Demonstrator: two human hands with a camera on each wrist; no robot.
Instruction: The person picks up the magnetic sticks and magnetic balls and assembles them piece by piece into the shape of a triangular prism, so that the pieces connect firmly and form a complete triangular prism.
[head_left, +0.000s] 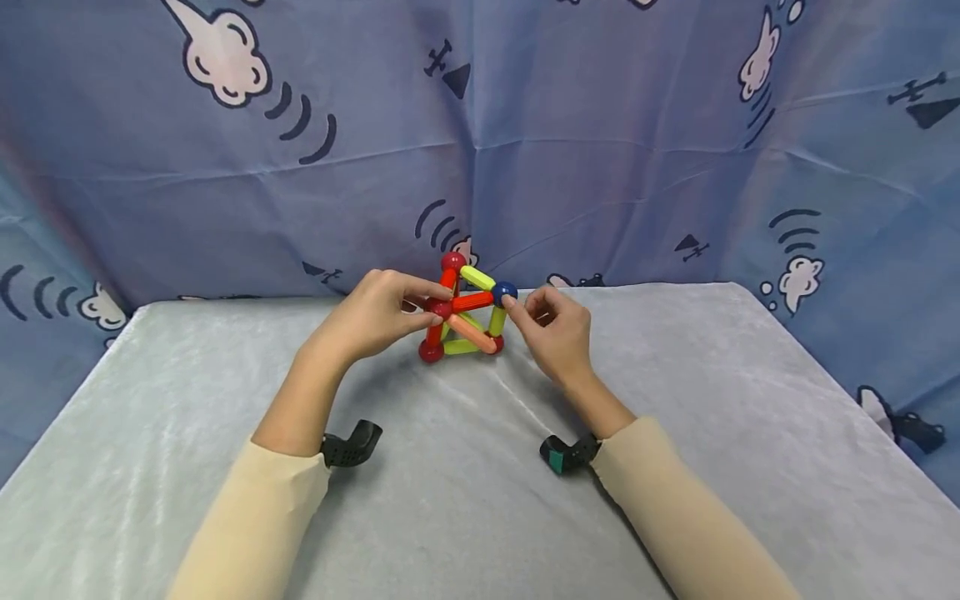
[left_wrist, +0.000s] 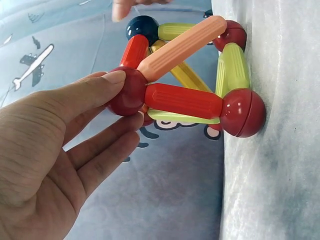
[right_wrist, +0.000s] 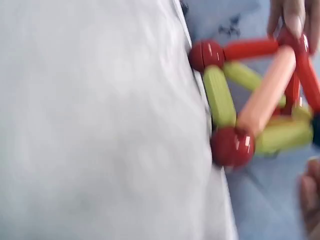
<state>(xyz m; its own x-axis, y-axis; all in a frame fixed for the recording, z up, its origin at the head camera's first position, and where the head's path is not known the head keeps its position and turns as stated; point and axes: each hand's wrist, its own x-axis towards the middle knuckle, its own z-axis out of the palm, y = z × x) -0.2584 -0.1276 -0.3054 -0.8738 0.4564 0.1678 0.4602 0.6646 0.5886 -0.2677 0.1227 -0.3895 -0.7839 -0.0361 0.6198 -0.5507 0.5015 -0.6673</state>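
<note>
A frame of magnetic rods and balls [head_left: 472, 347] stands on the table, with red, yellow-green and orange rods between red balls and one blue ball. My left hand [head_left: 375, 315] pinches its upper near red ball [left_wrist: 129, 92] between thumb and fingers. From that ball an orange rod [left_wrist: 182, 49] slants to a lower red ball [right_wrist: 232, 146], and a red rod [left_wrist: 185, 101] runs down to another red ball [left_wrist: 243, 113]. At the blue ball [head_left: 504, 293], my right hand [head_left: 555, 333] is close by with loosely bent fingers; a small gap shows in the left wrist view.
A pale grey cloth covers the table [head_left: 450, 500]. Behind it hangs a blue patterned curtain [head_left: 600, 167], close to the frame's far side. Black wrist devices [head_left: 352, 444] sit at both cuffs.
</note>
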